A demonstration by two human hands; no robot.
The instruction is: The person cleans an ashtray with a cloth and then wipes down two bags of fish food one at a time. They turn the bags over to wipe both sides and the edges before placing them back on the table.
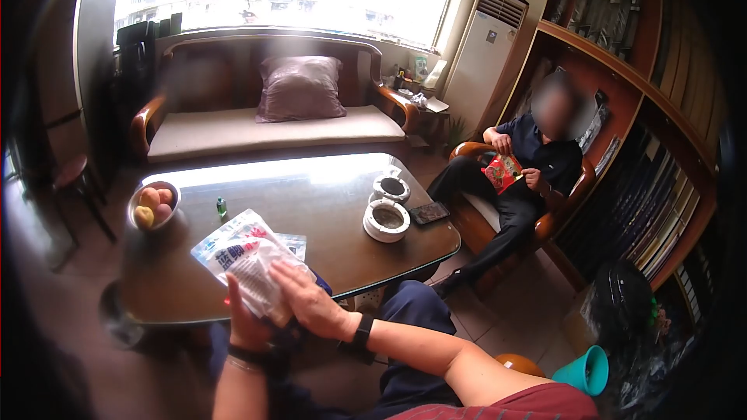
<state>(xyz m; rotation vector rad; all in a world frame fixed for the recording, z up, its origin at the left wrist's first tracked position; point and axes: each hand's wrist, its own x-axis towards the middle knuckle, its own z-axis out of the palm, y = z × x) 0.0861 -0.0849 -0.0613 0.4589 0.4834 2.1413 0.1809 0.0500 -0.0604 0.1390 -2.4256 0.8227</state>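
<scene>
A white plastic pouch (pixel 253 271) with blue and red print tilts over the near side of the table, between my two hands. My left hand (pixel 247 325) grips its lower left edge, thumb pointing up along it. Across the pouch's lower right lies my right hand (pixel 315 302), fingers extended and pressed against the plastic; its thumb is hidden. The pouch's contents cannot be made out. Behind it, partly covered, a light blue printed packet (pixel 293 244) rests on the table.
The glass-topped table (pixel 342 260) bears a bowl of fruit (pixel 156 206), a small green bottle (pixel 222 207), two white ashtrays (pixel 387 220) and a phone (pixel 429 213). A seated person (pixel 513 187) at right holds a red packet (pixel 503 173). A teal bin (pixel 585 371) stands at lower right.
</scene>
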